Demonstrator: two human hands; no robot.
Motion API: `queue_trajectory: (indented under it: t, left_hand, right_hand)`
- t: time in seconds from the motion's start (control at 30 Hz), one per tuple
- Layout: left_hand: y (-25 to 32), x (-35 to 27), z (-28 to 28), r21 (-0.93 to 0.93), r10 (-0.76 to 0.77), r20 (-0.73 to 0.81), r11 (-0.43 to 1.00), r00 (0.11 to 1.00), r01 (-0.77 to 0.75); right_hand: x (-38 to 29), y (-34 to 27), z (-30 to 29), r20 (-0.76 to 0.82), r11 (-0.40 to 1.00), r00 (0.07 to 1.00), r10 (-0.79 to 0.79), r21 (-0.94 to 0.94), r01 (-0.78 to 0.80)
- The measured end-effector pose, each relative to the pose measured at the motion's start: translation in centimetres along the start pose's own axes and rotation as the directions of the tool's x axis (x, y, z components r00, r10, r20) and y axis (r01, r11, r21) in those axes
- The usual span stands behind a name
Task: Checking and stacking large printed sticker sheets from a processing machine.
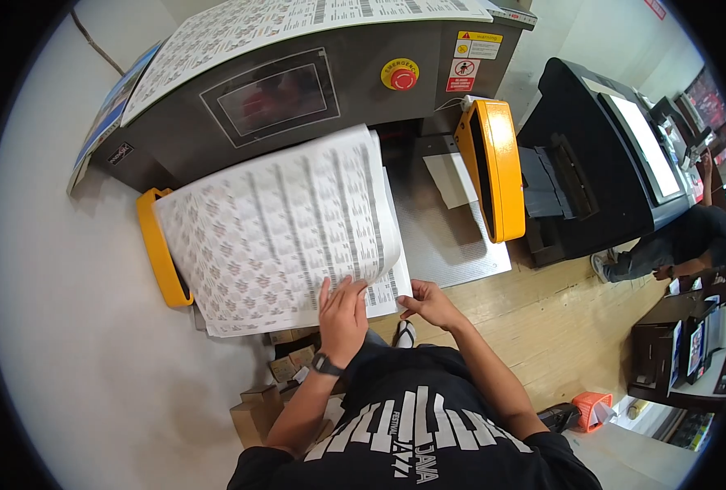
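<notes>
Large printed sheets lie on the metal bed of a grey machine before me. The upper sheet [265, 226] is blurred, and its right side bows up over the lower sheet [404, 269]. Rows of small repeated pictures and barcodes cover both. My left hand [343, 318], with a dark watch above it, lies on the upper sheet's near edge, fingers spread over the paper; whether it grips is unclear. Between thumb and fingers, my right hand [431, 304] pinches the near right corner of the lower sheet.
Yellow guards [499, 171] flank the machine bed [442, 245]. On the machine front sit a screen [271, 98] and a red emergency button [403, 78]. More printed sheets [302, 30] rest on top. A black printer [602, 165] and another person [675, 245] are at right; cardboard boxes [259, 416] lie below left.
</notes>
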State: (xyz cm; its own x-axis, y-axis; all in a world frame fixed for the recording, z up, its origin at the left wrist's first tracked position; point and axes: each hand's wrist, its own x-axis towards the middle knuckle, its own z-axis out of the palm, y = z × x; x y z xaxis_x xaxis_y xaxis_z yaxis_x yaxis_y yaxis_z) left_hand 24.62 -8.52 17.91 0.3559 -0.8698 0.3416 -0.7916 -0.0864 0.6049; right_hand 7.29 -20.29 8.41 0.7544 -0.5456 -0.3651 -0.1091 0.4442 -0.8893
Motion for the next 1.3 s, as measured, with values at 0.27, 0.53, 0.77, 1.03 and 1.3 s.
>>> queue_trajectory:
  t: [0.27,0.53,0.77,1.03,1.3]
  left_hand:
    - [-6.7,-2.7,6.0,-0.094,0.018,0.103,0.996,0.995,-0.009]
    - [-4.4,0.2,1.2,-0.142,-0.089,0.283,0.981,0.955,0.134]
    - [0.8,0.2,-2.7,-0.013,0.078,-0.301,0.996,0.951,-0.086]
    - [-5.3,-2.5,5.4,-0.065,0.020,0.178,0.998,0.984,-0.008]
    - [-5.9,-1.4,3.4,-0.069,0.127,0.319,0.991,0.939,-0.111]
  right_hand:
    - [0.6,-0.8,0.8,-0.085,0.996,0.996,0.032,-0.084,-0.040]
    - [0.2,-1.4,1.0,-0.092,0.993,0.994,0.066,-0.089,-0.075]
    - [0.0,-0.7,0.0,0.036,0.998,0.999,0.010,-0.054,-0.008]
    - [0.6,-0.6,0.0,-0.026,0.993,0.995,0.101,-0.060,-0.102]
    - [1.1,-0.5,0.5,-0.092,0.991,0.994,0.054,-0.114,-0.064]
